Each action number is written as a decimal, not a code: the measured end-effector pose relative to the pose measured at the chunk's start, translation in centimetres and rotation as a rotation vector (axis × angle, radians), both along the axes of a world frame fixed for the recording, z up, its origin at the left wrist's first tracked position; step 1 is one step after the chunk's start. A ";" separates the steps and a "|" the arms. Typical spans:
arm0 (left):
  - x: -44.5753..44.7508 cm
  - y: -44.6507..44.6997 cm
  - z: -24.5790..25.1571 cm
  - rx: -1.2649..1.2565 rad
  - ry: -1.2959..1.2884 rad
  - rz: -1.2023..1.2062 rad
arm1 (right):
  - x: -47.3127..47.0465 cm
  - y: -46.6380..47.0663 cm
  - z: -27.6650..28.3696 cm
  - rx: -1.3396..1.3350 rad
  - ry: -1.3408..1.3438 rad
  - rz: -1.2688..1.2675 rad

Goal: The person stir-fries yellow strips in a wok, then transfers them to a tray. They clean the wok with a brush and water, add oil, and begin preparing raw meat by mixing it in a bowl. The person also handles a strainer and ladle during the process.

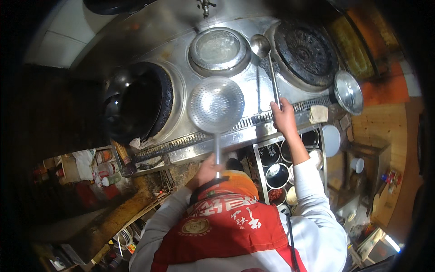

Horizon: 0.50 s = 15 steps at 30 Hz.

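My left hand (208,169) grips the handle of a perforated metal strainer (216,103), whose round bowl is over the steel stove top, just in front of a round water well (218,46) with a metal rim. My right hand (284,115) is closed on the long handle of a metal ladle (260,45); its bowl is between that well and the right burner. At the left, a dark wok (142,102) sits on its burner ring. A blackened round burner piece (306,51) lies at the right.
A tap (205,7) hangs above the well. A slotted drain (251,120) runs along the stove's front. Seasoning pots (277,175) stand in a frame beside my right arm. A metal bowl (349,92) and a folded cloth (318,114) are at the right; a bamboo brush (123,155) is at the left.
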<state>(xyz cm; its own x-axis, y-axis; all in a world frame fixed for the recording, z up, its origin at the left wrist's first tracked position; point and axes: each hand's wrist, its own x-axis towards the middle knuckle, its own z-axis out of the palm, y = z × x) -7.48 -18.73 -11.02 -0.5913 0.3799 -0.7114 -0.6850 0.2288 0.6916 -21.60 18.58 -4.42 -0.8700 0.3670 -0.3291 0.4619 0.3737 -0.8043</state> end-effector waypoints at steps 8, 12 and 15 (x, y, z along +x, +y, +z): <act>-2.1 -1.4 0.8 -0.248 0.073 -0.245 | -15.7 -3.7 -1.7 0.595 0.163 0.423; -0.4 -10.3 2.9 -0.343 0.048 0.186 | -17.2 -6.9 -1.1 -0.755 -0.230 0.070; -0.2 -17.2 5.2 -0.234 -0.044 0.782 | -15.4 -9.1 1.6 -1.271 -0.308 -0.145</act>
<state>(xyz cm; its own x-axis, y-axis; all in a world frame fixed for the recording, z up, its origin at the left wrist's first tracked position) -7.63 -35.89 -5.81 -0.5934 -0.2923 -0.7500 -0.7321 -0.1914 0.6538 -36.95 9.48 -2.85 -0.6772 -0.2608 -0.6880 0.6599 -0.6290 -0.4111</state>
